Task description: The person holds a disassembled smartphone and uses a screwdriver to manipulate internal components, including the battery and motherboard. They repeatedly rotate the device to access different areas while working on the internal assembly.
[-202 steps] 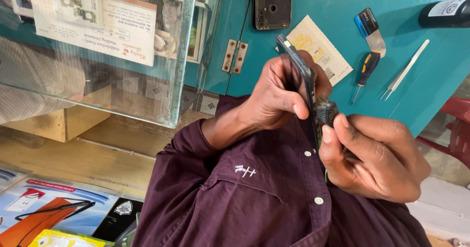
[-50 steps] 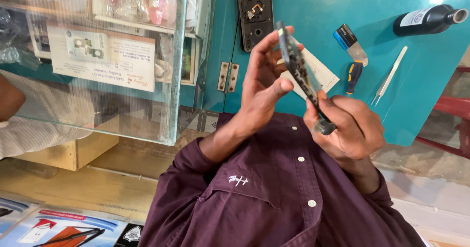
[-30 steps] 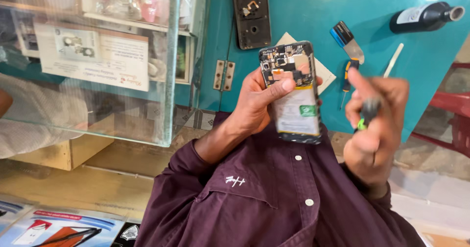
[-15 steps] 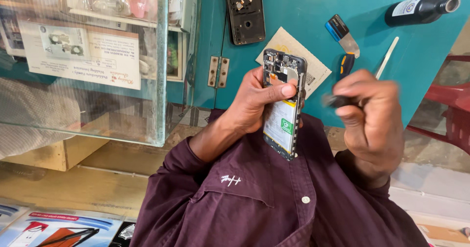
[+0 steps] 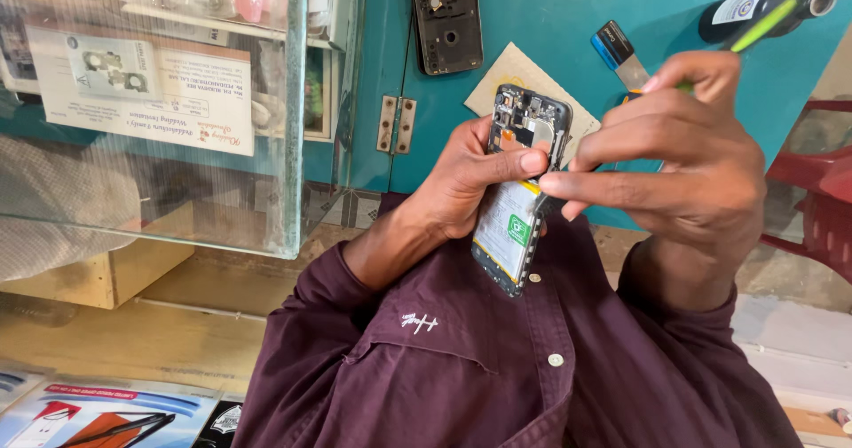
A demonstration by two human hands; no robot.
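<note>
Since half a second ago, the right hand (image 5: 683, 159) has closed in from the side, its forefinger now touching the left thumb at the opened phone (image 5: 522, 201). That phone, back cover off, stands tilted in the clenched grip of the left hand (image 5: 461, 182), thumb across its face just above the battery with the green sticker. The right hand's grip is closed on a green-handled tool (image 5: 754, 29) (only the handle end shows past the knuckles; its tip is hidden). Behind, on the teal table (image 5: 550, 4), lie a black phone frame (image 5: 446, 17), a tan card (image 5: 515, 75), a blue-handled scraper (image 5: 619, 53) and a dark bottle (image 5: 763, 6). A glass case (image 5: 177, 102) stands to one side.
</note>
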